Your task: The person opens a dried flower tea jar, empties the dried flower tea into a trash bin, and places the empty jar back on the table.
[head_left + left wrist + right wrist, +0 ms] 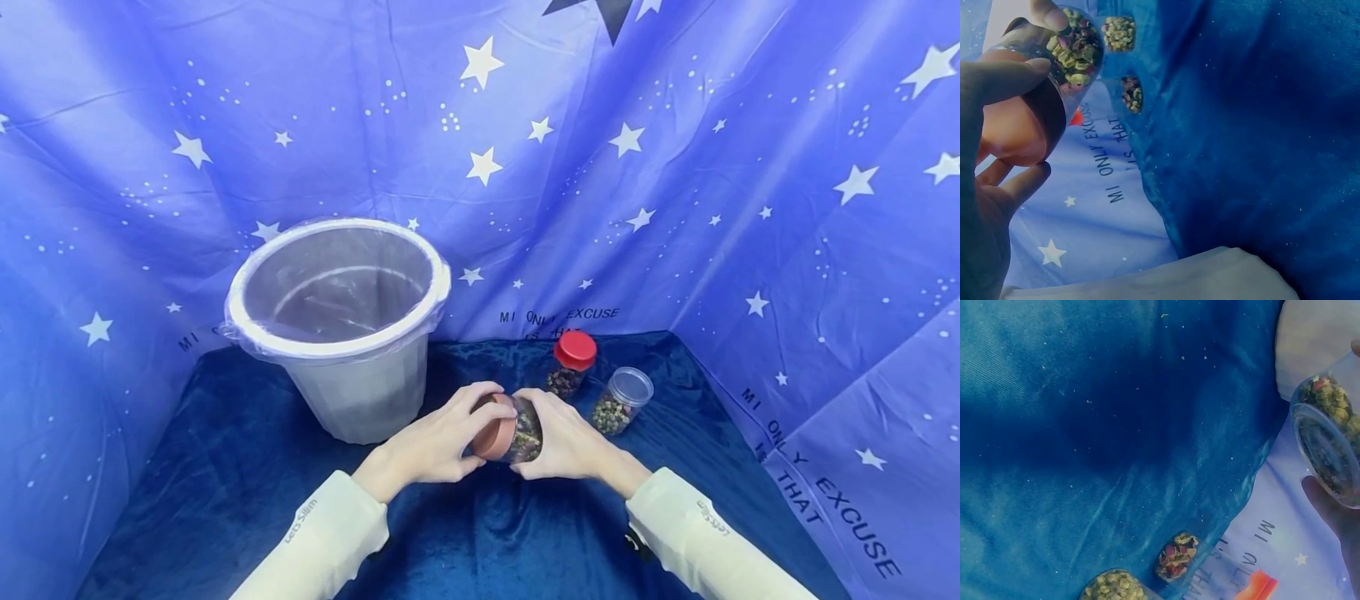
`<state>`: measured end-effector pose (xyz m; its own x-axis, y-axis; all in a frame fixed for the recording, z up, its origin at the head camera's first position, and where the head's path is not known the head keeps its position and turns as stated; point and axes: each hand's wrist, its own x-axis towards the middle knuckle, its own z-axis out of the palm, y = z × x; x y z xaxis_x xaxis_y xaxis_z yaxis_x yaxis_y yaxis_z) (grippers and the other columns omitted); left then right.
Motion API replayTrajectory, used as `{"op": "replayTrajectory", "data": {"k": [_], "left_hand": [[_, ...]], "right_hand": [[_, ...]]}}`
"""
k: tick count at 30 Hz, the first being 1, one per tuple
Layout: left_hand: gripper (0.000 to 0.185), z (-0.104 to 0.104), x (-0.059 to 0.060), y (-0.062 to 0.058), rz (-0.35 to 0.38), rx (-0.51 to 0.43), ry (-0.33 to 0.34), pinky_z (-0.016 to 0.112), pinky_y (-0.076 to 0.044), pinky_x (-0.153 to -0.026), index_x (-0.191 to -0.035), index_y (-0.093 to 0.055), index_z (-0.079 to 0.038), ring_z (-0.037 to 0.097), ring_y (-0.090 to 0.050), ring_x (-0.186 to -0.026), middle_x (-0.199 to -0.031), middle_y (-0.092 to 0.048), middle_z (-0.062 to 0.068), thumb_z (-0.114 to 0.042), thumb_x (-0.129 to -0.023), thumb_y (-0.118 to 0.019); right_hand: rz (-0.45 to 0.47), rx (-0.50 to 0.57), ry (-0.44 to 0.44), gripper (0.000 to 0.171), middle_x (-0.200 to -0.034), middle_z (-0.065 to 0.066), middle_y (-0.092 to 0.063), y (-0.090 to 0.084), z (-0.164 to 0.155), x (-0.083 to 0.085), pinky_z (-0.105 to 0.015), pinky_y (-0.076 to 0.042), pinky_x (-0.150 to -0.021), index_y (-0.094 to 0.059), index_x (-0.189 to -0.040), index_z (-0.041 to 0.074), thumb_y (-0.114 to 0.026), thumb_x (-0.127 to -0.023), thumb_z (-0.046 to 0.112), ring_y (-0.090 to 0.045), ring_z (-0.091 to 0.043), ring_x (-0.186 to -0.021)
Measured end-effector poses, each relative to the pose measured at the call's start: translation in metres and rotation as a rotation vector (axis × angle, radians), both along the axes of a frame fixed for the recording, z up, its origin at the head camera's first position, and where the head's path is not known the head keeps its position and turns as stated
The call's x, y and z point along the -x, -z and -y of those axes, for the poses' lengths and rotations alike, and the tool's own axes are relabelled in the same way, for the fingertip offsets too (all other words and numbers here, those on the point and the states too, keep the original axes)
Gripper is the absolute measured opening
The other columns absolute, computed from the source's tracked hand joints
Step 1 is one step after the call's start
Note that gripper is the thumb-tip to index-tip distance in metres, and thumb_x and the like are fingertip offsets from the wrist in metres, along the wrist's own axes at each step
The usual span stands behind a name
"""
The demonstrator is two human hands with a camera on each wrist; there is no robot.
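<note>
A clear jar of dried flowers and buds is held tilted on its side above the blue cloth. My left hand grips its copper-brown lid, fingers over the top and thumb below. Around the jar's body and base curls my right hand. In the left wrist view the lid sits on the jar's mouth, and yellowish and red pieces show through the wall. The right wrist view shows the jar's round base with a fingertip beside it.
Behind the right hand stand a red-lidded jar and a clear-lidded jar, both holding dried flowers. A large white bucket lined with a clear bag stands at the left. Dark blue cloth covers the table; starry curtains hang around it.
</note>
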<state>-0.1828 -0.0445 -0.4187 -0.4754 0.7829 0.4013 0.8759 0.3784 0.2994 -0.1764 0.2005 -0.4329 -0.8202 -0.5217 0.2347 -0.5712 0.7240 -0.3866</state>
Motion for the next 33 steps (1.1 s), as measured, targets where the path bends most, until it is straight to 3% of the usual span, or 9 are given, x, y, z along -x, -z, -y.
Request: {"op": "replayTrajectory", "data": {"k": [10,15,26,33], "left_hand": [[0.069,0.001,0.0,-0.003,0.042,-0.002,-0.016,0.038,-0.045,-0.108,-0.135,-0.048,-0.021,0.024,-0.047,-0.127,-0.139,-0.044,0.008,-0.023,-0.075,-0.082],[0.07,-0.003,-0.001,-0.001,0.109,-0.036,-0.054,0.036,-0.049,-0.103,-0.136,-0.049,-0.022,0.022,-0.049,-0.124,-0.137,-0.046,0.006,-0.026,-0.074,-0.083],[0.073,-0.009,-0.004,-0.004,0.325,-0.096,-0.228,0.026,-0.054,-0.08,-0.138,-0.049,-0.027,0.011,-0.057,-0.099,-0.118,-0.056,0.0,-0.043,-0.075,-0.081],[0.07,-0.012,-0.007,-0.002,0.353,-0.122,-0.32,0.029,-0.054,-0.078,-0.136,-0.051,-0.025,0.014,-0.058,-0.096,-0.115,-0.06,0.002,-0.049,-0.076,-0.078]], "right_hand": [[-0.02,-0.013,0.006,0.089,-0.12,-0.005,-0.061,0.004,-0.002,-0.003,-0.04,-0.054,-0.085,-0.049,-0.133,0.008,-0.086,-0.06,0.042,-0.06,-0.018,-0.102],[-0.035,-0.007,0.008,0.088,-0.121,-0.005,-0.061,0.004,-0.004,-0.004,-0.042,-0.054,-0.087,-0.05,-0.132,0.008,-0.087,-0.059,0.04,-0.06,-0.018,-0.103],[-0.04,-0.006,0.03,0.09,-0.122,-0.006,-0.061,0.003,-0.005,-0.004,-0.045,-0.053,-0.087,-0.048,-0.133,0.007,-0.086,-0.059,0.041,-0.06,-0.021,-0.105],[-0.049,-0.003,0.029,0.09,-0.122,-0.008,-0.061,0.002,-0.005,-0.004,-0.046,-0.054,-0.089,-0.049,-0.132,0.006,-0.086,-0.058,0.041,-0.061,-0.022,-0.106]]}}
